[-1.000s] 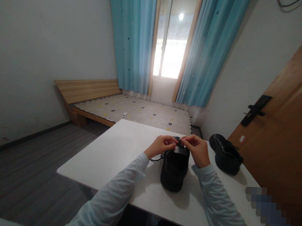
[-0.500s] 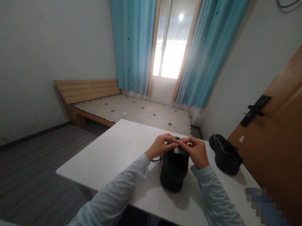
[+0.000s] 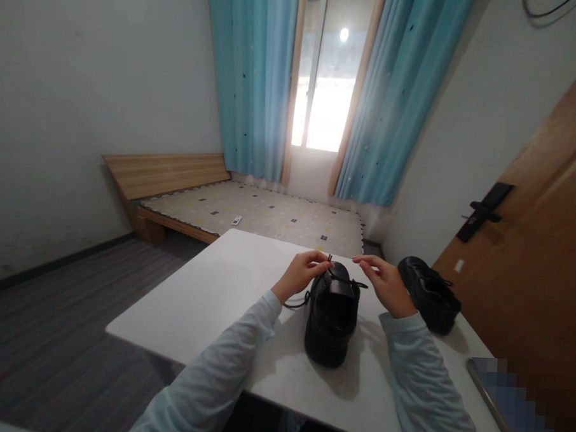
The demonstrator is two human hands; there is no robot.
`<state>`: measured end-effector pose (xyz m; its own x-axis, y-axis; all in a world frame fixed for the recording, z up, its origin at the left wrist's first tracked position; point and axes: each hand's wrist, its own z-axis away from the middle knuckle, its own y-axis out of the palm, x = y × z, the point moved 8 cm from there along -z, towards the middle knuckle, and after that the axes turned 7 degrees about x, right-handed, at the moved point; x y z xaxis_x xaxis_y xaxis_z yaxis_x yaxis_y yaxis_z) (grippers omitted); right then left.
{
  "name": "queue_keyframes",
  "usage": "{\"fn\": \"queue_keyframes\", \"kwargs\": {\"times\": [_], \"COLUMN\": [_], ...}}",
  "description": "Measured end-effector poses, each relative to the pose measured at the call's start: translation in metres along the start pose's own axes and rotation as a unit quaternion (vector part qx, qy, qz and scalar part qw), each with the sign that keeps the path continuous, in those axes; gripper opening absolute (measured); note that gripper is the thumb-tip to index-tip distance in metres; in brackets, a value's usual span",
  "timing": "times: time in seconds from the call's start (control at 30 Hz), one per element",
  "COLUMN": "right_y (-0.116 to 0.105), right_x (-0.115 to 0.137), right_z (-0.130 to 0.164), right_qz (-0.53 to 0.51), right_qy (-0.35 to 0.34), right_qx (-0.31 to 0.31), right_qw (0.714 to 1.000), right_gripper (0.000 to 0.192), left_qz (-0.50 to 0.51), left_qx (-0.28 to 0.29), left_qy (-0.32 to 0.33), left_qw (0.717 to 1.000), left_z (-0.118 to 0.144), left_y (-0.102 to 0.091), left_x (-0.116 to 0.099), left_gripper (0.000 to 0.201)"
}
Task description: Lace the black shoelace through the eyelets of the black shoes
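A black shoe (image 3: 328, 339) stands upright on the white table (image 3: 209, 282), its heel end toward me. At the shoe's left front, my left hand (image 3: 297, 275) is closed in a pinch on a black shoelace (image 3: 330, 258), whose end sticks up past the fingertips. More lace loops out on the shoe's left side and another piece pokes out on its right. My right hand (image 3: 388, 289) is held to the right of the shoe, fingers apart and holding nothing. A second black shoe (image 3: 432, 295) rests on the table farther right.
A flat device, partly pixelated (image 3: 494, 397), lies at the table's right edge. Beyond the table stands a bed (image 3: 269, 205) with a small white object (image 3: 237, 220) on it. A wooden door (image 3: 529, 265) is at the right, and blue curtains (image 3: 256, 81) frame the window.
My right hand has let go of the lace area and moved right, its fingers opening. My left hand has shifted slightly left, still pinching. Lace now shows on the shoe's right side.
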<state>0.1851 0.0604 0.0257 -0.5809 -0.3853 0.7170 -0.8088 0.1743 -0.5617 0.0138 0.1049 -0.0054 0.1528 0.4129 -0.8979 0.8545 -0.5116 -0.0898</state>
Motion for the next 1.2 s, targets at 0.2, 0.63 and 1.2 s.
{"fn": "queue_keyframes", "kwargs": {"times": [0.2, 0.63, 1.2], "right_y": [0.006, -0.005, -0.035], "right_x": [-0.050, -0.034, 0.009], "right_z": [0.006, 0.001, 0.013], "right_qz": [-0.012, 0.036, -0.088], "right_qy": [0.057, 0.008, -0.087], "right_qx": [0.157, 0.073, -0.153], "right_qw": [0.986, 0.997, 0.981], "right_gripper": [0.031, 0.019, 0.016], "left_qz": [0.123, 0.120, 0.041], "left_qx": [-0.032, -0.038, -0.004], "left_qy": [-0.004, 0.000, 0.062], "left_qw": [0.992, 0.992, 0.997], "left_z": [0.001, -0.019, -0.058], "left_y": [-0.009, -0.019, -0.023], "left_x": [-0.004, -0.018, -0.097], "left_gripper": [0.027, 0.029, 0.023]}}
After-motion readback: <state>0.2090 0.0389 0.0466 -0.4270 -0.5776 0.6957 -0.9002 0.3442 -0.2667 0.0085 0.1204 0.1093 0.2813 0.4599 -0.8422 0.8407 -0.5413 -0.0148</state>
